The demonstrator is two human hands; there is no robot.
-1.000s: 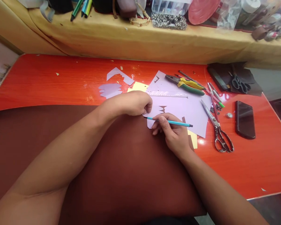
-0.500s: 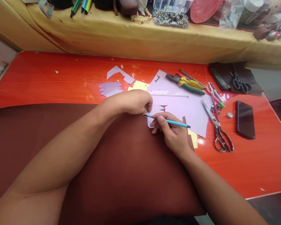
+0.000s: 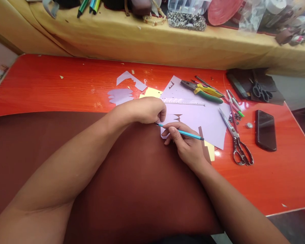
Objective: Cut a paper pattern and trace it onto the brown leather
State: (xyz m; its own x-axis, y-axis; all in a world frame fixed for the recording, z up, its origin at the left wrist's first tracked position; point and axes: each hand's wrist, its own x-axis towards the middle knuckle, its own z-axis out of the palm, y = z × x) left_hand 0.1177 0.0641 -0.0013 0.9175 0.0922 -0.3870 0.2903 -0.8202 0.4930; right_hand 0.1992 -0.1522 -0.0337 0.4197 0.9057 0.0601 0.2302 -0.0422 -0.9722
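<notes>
A wide brown sheet (image 3: 132, 169), smooth like leather, drapes over the near side of the table. My left hand (image 3: 149, 110) is curled at the sheet's far edge, its fingers turned under; what lies beneath them is hidden. In my right hand (image 3: 186, 144) I hold a slim blue pen (image 3: 188, 134), slanting so its dark tip meets the sheet beside my left fingers. Beyond both hands lies white paper (image 3: 208, 118) with small dark cut shapes. A clear ruler (image 3: 183, 101) rests across the paper.
Pliers (image 3: 202, 91) with yellow-green handles lie on the paper. To the right are large scissors (image 3: 236, 139), several pens, a black phone (image 3: 265, 130) and small scissors (image 3: 260, 90) on dark material. Paper scraps (image 3: 120, 96) lie at left. A cloth-covered shelf (image 3: 142, 44) runs behind.
The pen's rear end has dipped slightly and shifted left, with my right fingers moving a little. My left hand keeps its place.
</notes>
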